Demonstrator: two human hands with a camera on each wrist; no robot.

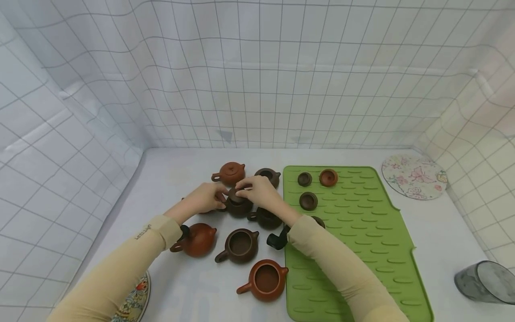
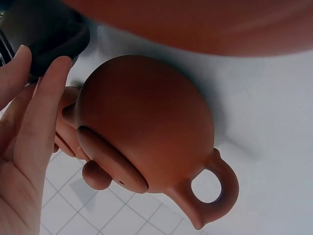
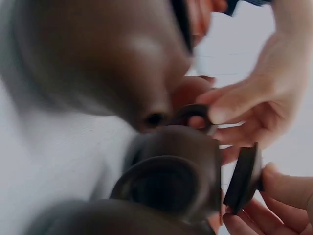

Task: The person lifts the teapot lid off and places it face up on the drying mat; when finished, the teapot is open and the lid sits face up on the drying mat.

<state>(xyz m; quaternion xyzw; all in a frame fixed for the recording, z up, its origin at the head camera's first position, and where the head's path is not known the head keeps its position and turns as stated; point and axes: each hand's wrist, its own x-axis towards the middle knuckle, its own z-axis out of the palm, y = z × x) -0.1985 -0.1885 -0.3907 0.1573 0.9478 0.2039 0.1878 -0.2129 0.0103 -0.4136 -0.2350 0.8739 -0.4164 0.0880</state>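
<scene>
In the head view, a dark brown teapot (image 1: 238, 209) stands among several others. My left hand (image 1: 204, 199) pinches its ring handle (image 3: 211, 128), a fingertip showing through the loop in the right wrist view. Thumb and fingers of my right hand (image 1: 260, 191) hold a small dark lid (image 3: 240, 178) by its knob. That lid is tilted on edge beside the teapot's mouth in the right wrist view, with a gap between them. Close to my left hand in the left wrist view sits a reddish-brown teapot (image 2: 151, 122) with its round-knobbed lid on.
Lidless teapots, one dark (image 1: 241, 246) and one reddish (image 1: 266, 281), stand nearer me. A green mat (image 1: 362, 232) at right bears several small lids (image 1: 308, 201). A glass (image 1: 484, 281), a butterfly-patterned round mat (image 1: 414, 176) and a patterned plate (image 1: 138, 297) lie farther out.
</scene>
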